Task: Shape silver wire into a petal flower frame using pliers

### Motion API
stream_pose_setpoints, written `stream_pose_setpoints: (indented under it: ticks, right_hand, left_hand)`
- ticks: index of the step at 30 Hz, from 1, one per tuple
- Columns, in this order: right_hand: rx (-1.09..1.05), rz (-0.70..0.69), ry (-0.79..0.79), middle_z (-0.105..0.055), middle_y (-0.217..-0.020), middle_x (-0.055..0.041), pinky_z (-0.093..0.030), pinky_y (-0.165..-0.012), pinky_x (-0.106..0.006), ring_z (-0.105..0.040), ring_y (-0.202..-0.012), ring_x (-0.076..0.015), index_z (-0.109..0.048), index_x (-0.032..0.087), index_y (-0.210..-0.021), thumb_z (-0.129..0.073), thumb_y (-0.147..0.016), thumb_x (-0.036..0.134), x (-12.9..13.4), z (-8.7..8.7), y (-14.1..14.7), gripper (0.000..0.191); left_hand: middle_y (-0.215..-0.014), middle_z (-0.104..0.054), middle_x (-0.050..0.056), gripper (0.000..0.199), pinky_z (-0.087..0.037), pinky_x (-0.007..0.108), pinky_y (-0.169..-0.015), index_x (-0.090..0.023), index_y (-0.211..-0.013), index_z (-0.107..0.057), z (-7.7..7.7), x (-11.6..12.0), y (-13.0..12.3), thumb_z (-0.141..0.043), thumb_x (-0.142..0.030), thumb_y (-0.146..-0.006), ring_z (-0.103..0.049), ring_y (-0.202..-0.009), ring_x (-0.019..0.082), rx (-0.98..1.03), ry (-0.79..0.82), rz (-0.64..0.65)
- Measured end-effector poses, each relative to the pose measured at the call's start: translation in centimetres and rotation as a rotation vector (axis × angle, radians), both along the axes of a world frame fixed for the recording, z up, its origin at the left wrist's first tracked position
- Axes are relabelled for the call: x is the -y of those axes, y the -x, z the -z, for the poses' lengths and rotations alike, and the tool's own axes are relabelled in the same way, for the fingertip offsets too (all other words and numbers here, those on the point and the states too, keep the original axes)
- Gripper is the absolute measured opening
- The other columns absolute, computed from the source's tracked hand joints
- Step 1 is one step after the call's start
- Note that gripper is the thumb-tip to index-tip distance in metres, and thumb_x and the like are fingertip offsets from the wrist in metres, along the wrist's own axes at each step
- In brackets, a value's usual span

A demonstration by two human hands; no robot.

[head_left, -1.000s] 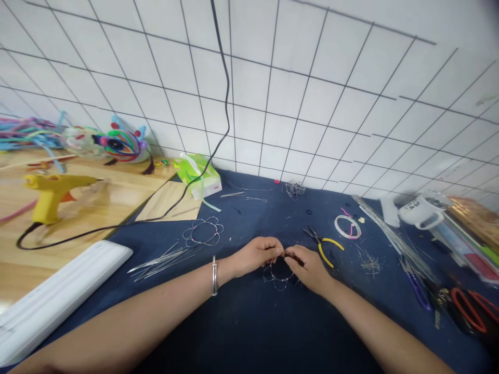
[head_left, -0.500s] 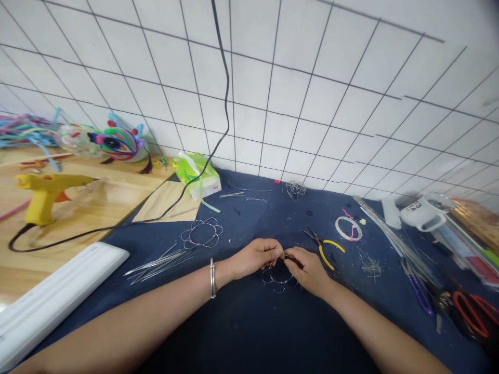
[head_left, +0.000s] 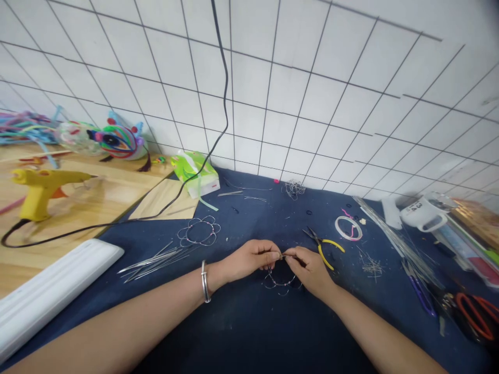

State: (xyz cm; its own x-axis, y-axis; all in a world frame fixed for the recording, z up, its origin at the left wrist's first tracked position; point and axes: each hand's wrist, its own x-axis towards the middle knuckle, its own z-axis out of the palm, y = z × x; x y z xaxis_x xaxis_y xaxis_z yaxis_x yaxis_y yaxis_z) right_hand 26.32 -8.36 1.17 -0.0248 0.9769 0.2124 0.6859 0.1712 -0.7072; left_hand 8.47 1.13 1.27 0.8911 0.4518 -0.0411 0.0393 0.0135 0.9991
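My left hand (head_left: 259, 257), with a silver bangle (head_left: 205, 282) at the wrist, pinches the upper part of a flower-shaped wire ring (head_left: 281, 284). My right hand (head_left: 309, 267) meets it fingertip to fingertip, also closed on the wire there. The ring hangs below the fingers, with thin looped petals and small pinkish spots along it; its top is hidden by my hands. A similar wire flower (head_left: 199, 230) lies flat on the dark blue cloth to the left. Yellow-handled pliers (head_left: 323, 246) rest just right of my right hand.
Straight wires (head_left: 156, 261) lie at left beside a white power strip (head_left: 58, 296). A yellow glue gun (head_left: 39, 189) and a tissue pack (head_left: 197, 174) sit farther back. At right are a white ribbon roll (head_left: 348, 228), wire scraps (head_left: 372, 266), purple-handled pliers (head_left: 421, 296) and red-handled scissors (head_left: 473, 314).
The fingertips of both hands have shifted slightly on the wire, and the ring hanging below is turned a little. The view has moved slightly; the other things lie where they were.
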Motion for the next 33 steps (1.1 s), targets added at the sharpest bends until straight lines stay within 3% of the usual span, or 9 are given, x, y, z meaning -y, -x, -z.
stream_pose_setpoints:
  ticks: [7,13,19,25,33]
  right_hand:
    - [-0.045,0.029,-0.006,-0.062,-0.075,-0.0008,-0.042,-0.067,-0.025,-0.056,-0.07,-0.013,-0.064,0.022,-0.09,-0.044,-0.084,0.022,0.0,0.0,0.0,0.022]
    - [0.013,-0.008,-0.013,-0.056,-0.07,-0.0004,-0.041,-0.065,-0.025,-0.053,-0.066,-0.0125,-0.064,0.022,-0.093,-0.042,-0.086,0.024,0.3,0.3,0.2,0.023]
    - [0.011,0.002,-0.034,-0.051,-0.067,0.0003,-0.038,-0.059,-0.024,-0.048,-0.061,-0.0115,-0.061,0.019,-0.086,-0.05,-0.08,0.024,0.7,0.1,0.9,0.013]
    - [-0.026,0.063,-0.03,-0.049,-0.065,0.001,-0.036,-0.059,-0.024,-0.046,-0.062,-0.0115,-0.056,0.018,-0.07,-0.05,-0.079,0.02,0.7,-0.4,1.4,0.011]
    - [-0.07,0.104,-0.028,-0.047,-0.066,0.0016,-0.036,-0.059,-0.023,-0.044,-0.062,-0.011,-0.053,0.018,-0.07,-0.043,-0.083,0.018,0.8,-1.0,1.4,0.017]
  left_hand:
    - [-0.078,-0.059,0.003,0.023,-0.044,0.027,-0.067,-0.014,-0.087,-0.058,-0.2,0.4,0.0,-0.051,-0.034,-0.081,-0.053,-0.068,0.011,-0.032,0.035,-0.069]
    - [-0.068,-0.054,0.0,0.021,-0.043,0.024,-0.062,-0.014,-0.078,-0.057,0.1,1.2,-0.5,-0.049,-0.032,-0.082,-0.05,-0.063,0.01,-0.036,0.002,-0.166]
    - [-0.063,-0.052,-0.002,0.02,-0.037,0.02,-0.055,-0.015,-0.076,-0.059,-0.1,1.6,-0.5,-0.045,-0.028,-0.083,-0.047,-0.058,0.009,-0.108,-0.265,-0.237]
    - [-0.068,-0.056,-0.001,0.018,-0.038,0.02,-0.058,-0.017,-0.076,-0.06,0.1,1.9,-0.8,-0.044,-0.024,-0.083,-0.05,-0.063,0.01,-0.094,-0.522,-0.226]
    - [-0.071,-0.059,0.0,0.02,-0.041,0.021,-0.058,-0.017,-0.084,-0.059,0.1,2.0,-1.0,-0.046,-0.032,-0.083,-0.053,-0.065,0.011,-0.114,-0.322,-0.197]
